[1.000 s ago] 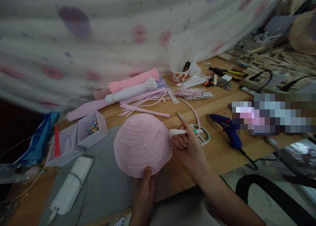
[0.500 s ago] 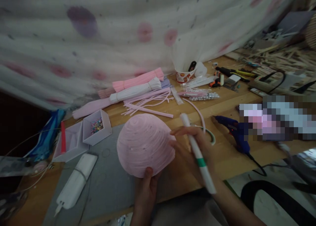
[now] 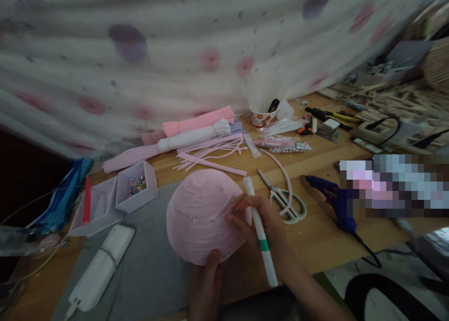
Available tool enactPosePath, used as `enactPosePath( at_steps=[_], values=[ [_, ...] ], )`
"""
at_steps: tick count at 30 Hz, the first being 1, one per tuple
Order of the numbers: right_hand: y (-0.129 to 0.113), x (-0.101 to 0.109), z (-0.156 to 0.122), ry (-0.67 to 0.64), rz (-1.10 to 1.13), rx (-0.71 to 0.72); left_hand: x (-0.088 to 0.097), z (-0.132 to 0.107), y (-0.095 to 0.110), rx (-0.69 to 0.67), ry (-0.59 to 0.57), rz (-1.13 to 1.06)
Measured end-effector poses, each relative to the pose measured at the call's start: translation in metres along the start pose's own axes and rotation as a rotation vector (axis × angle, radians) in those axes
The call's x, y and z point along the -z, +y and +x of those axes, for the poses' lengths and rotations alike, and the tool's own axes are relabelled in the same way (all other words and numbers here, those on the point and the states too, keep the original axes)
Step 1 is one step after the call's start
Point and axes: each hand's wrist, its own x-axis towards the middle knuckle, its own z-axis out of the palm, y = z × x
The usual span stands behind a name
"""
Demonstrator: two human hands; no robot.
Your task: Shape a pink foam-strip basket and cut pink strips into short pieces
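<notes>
A pink, ridged, shell-shaped piece (image 3: 199, 213), fuzzy like wound chenille stems, is held over the grey mat. My left hand (image 3: 210, 279) grips its lower edge, thumb on the front and the other fingers mostly hidden behind. Tucked in my right hand (image 3: 271, 227) is a white marker pen (image 3: 259, 228) with a green band, slanting across the fingers. The thumb and fingertips of that hand rest at the shell's right side; whether they pinch it I cannot tell. Scissors (image 3: 285, 201) with pale green handles lie just beyond the right hand.
Bundles of pink and white chenille stems (image 3: 196, 136) lie at the back, loose ones in front. To the left are a box of colourful beads (image 3: 137, 183) and a white power bank (image 3: 103, 267). A blue glue gun (image 3: 331, 194) and a printed cup (image 3: 263, 118) stand rightward.
My right hand and the marker pen have shifted left, closer over the shell's right side, uncovering the scissors. The view has tilted slightly, so the table sits lower.
</notes>
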Motion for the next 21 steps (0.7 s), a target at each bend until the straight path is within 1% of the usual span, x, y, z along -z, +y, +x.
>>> enactPosePath(
  at_steps=[4, 6, 9, 12, 14, 16, 18, 21],
  values=[
    [0.005, -0.007, -0.001, -0.052, -0.001, -0.047, -0.001, 0.000, -0.005, 0.012, 0.010, -0.084],
    [0.008, -0.009, -0.001, -0.061, 0.016, -0.103, -0.001, 0.000, -0.007, 0.027, 0.009, -0.122],
    [0.008, -0.007, -0.001, -0.072, 0.088, -0.198, -0.001, 0.002, -0.009, 0.053, -0.028, -0.200],
    [0.007, 0.001, -0.001, -0.062, 0.202, -0.254, 0.000, 0.005, -0.012, 0.066, -0.048, -0.254],
    [0.005, 0.009, -0.001, -0.022, 0.286, -0.271, 0.002, 0.007, -0.014, 0.056, -0.010, -0.229],
    [0.001, 0.018, 0.001, 0.019, 0.379, -0.282, 0.005, 0.008, -0.015, 0.029, 0.053, -0.200],
    [-0.005, 0.028, 0.005, 0.018, 0.474, -0.286, 0.007, 0.008, -0.016, 0.021, 0.101, -0.207],
    [-0.017, 0.039, 0.012, -0.003, 0.579, -0.260, 0.008, 0.006, -0.016, 0.069, 0.090, -0.276]
  ],
)
